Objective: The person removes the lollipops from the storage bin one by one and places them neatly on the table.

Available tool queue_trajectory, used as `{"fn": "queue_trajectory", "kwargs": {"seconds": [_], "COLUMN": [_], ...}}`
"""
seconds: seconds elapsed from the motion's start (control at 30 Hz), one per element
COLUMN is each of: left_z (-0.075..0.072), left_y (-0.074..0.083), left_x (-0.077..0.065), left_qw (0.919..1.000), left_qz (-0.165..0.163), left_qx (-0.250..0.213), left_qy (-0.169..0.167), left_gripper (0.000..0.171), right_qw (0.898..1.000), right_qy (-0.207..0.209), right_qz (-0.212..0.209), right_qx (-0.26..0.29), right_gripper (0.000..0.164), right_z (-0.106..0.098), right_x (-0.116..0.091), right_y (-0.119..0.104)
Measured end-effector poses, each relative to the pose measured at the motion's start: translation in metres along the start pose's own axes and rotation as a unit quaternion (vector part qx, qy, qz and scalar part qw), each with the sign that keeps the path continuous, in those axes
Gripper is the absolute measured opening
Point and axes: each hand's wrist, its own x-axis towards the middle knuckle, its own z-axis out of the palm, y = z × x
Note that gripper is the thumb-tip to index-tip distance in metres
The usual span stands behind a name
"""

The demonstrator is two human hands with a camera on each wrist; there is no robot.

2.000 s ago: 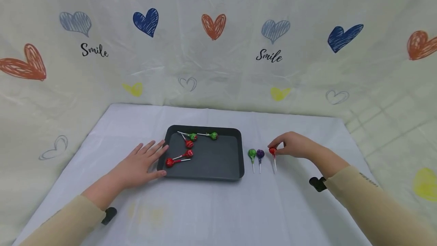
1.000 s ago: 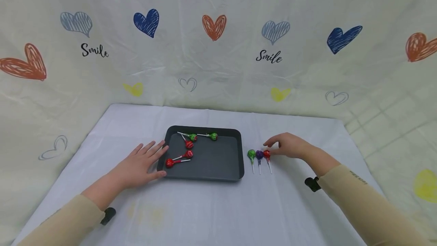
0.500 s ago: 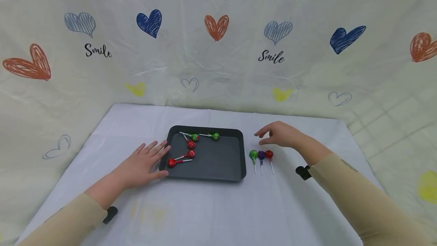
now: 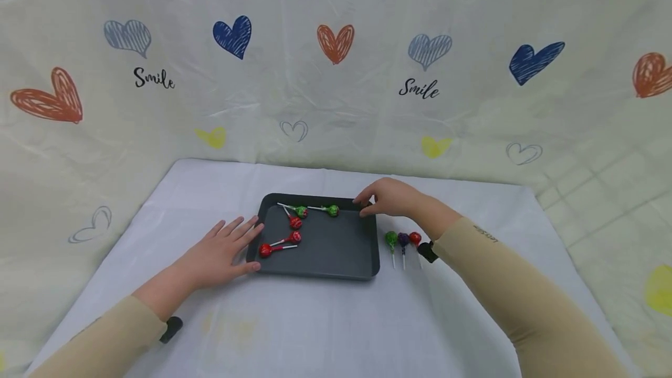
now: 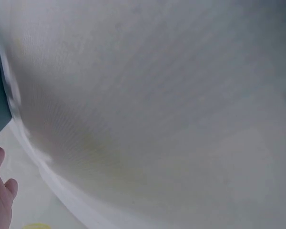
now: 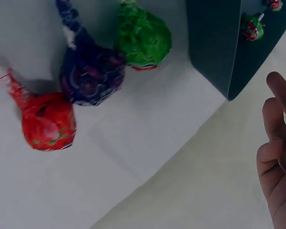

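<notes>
My left hand (image 4: 217, 255) lies with fingers spread, its fingertips and thumb at the left rim of a dark grey tray (image 4: 336, 249). My right hand (image 4: 391, 196) reaches over the tray's far right corner, fingers loosely bent and holding nothing. Inside the tray, to the left and back, are green lollipops (image 4: 333, 210) and several red lollipops (image 4: 265, 250). Right of the tray a green lollipop (image 6: 143, 36), a purple lollipop (image 6: 93, 74) and a red lollipop (image 6: 50, 121) lie side by side, sticks toward me. The right cuff partly covers the red one's stick in the head view.
A white cloth (image 4: 315, 325) covers the table. Behind it hangs a pale curtain (image 4: 367, 115) printed with hearts and "Smile". Small black devices stick out at both cuffs, one by the left sleeve (image 4: 105, 343) and one by the right sleeve (image 4: 504, 284).
My right hand slid the red lollipop left beside the purple one, let go of it, then lifted and moved left to the tray's far right corner. My left hand stays at the tray.
</notes>
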Motion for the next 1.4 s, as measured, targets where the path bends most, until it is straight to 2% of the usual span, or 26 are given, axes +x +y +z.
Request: {"fn": "queue_trajectory", "kwargs": {"seconds": [0.23,0.5,0.83,1.0,1.27,1.4], "left_z": [0.002,0.005,0.007,0.008,0.005,0.004], "left_y": [0.001,-0.001,-0.002,-0.002,-0.002,-0.002], "left_x": [-0.002,-0.002,0.0,0.001,0.003,0.003], "left_qw": [1.0,1.0,0.9999,0.9999,0.9999,0.9999], "left_qz": [-0.004,0.0,0.001,0.004,-0.002,-0.003], "left_qx": [-0.005,-0.003,-0.006,-0.002,0.011,0.01], "left_qy": [-0.005,0.003,0.009,0.014,0.001,-0.003], "left_gripper": [0.089,0.089,0.09,0.09,0.089,0.089], "right_qw": [0.998,0.994,0.987,0.986,0.987,0.989], "right_qy": [-0.007,-0.036,-0.033,-0.038,-0.023,-0.027], "right_qz": [-0.029,-0.024,-0.004,0.014,0.002,0.004], "right_qx": [-0.049,-0.103,-0.156,-0.162,-0.158,-0.148], "right_gripper": [0.037,0.038,0.039,0.037,0.017,0.016], "right_z": [0.007,0.014,0.025,0.031,0.034,0.036], "right_x": [0.022,0.039,0.052,0.056,0.061,0.061], "right_y": [-0.019,-0.032,-0.039,-0.04,-0.037,-0.037]}}
